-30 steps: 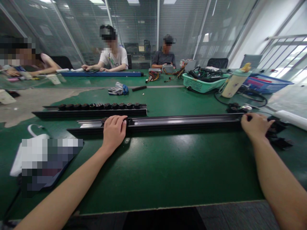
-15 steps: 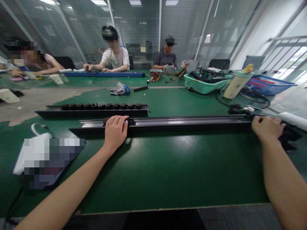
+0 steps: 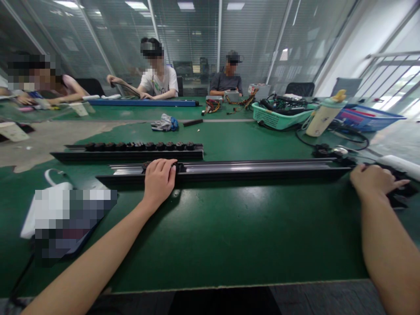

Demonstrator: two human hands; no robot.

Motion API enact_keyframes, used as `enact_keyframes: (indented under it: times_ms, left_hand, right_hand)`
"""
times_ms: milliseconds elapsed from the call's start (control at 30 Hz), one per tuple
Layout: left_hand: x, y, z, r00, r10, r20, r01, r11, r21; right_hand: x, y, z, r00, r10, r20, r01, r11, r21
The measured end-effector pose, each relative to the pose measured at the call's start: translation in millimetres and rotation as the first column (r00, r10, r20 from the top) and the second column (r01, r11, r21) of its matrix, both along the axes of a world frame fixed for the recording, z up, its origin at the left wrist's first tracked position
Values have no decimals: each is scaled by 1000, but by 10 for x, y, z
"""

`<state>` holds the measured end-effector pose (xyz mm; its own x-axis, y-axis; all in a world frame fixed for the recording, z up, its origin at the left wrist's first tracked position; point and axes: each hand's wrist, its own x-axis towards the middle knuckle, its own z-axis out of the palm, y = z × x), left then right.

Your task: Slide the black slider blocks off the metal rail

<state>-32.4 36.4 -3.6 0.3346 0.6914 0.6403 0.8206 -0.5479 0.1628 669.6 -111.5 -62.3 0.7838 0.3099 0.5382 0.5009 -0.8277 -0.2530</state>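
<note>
A workshop in an office room can be recognised. At the far side, a glass wall [image 3: 252, 39] with blinds [image 3: 193, 35] is seen, and people [image 3: 160, 83] are seated before it at a green table [image 3: 246, 245], where wires [image 3: 212, 106], metal boxes [image 3: 260, 91] and a basket [image 3: 278, 120] of cables [image 3: 284, 105] are placed.

Back wall: tall glass panels [image 3: 252, 43] with pale frames and horizontal blinds | Light: bright rectangles [image 3: 136, 5] along the top of the glass | Right side: white wall [image 3: 339, 48], sunlit-bright window [image 3: 410, 85], metal railing [image 3: 393, 54] | Furniture: wide green table [image 3: 229, 245]; beyond it, black chair [image 3: 300, 89], grey chair [image 3: 348, 84] | Floor: dark grey [image 3: 328, 297], bottom edge
</note>
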Motion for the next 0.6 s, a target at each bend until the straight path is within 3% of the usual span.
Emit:
enact_keyframes:
  times_ms: [33,100,200,300,400,467,600]
  left_hand:
    - [-3,-1,2,1000,-3,-3,3,1000,1]
    - [-9,-4,7,1000,-9,-10,9,1000,5]
    - [-19,-11,18,1000,-8,-15,8,1000,4]
    - [-33,-27,29,1000,-4,-10,4,1000,6]
    - [-55,-50,41,1000,-16,-2,16,1000,10]
    - [-76,-60,51,1000,-31,3,31,999,12]
    - [-137,-48,72,995,-44,91,39,998,53]
  right_hand:
    - [-88,13,42,998,-44,-49,45,999,28]
    - [-321,35,151,1000,18,-20,-17,998,54]
    - [-800,64,363,955,255,151,-261,965,21]
    - [-1407,131,597,824,489,285,-501,865,-35]
    - [-2068,262,814,620,717,318,-727,678,-109]
    - [-2504,376,927,509,805,305,-832,551,-64]
    - [-3338,633,1034,181,972,152,-980,191,-56]
